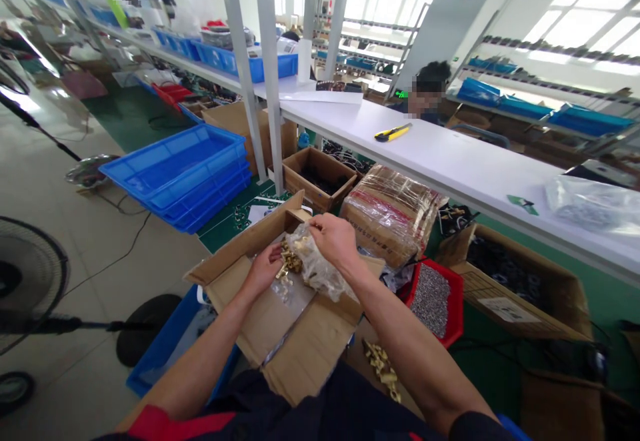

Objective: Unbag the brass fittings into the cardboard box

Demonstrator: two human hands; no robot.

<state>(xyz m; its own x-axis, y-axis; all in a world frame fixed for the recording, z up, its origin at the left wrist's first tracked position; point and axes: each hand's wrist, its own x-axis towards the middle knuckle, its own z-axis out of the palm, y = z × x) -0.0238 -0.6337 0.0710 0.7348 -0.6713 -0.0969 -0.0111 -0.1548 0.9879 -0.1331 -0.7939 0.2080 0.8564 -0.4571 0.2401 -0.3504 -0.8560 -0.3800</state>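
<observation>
A clear plastic bag (pixel 320 269) lies in an open cardboard box (pixel 270 321) in front of me, with small brass-coloured metal parts (pixel 291 261) spilling from its left side. My right hand (pixel 334 235) is closed, pinching the upper edge of the bag between thumb and fingers. On the other side, my left hand (pixel 267 269) rests over the box with its fingers loosely curved and apart, touching the edge of the brass pile. Its fingertips are partly hidden among the parts. More brass parts (pixel 381 367) lie lower right, beneath my right forearm.
A red bin (pixel 457 304) of small silvery pieces stands right, near a taped carton (pixel 385 211). Stacked blue crates (pixel 175 174) are at left, beside a fan (pixel 30 281). A yellow cutter (pixel 393 133) lies on the white bench (pixel 345 115); a person sits behind it.
</observation>
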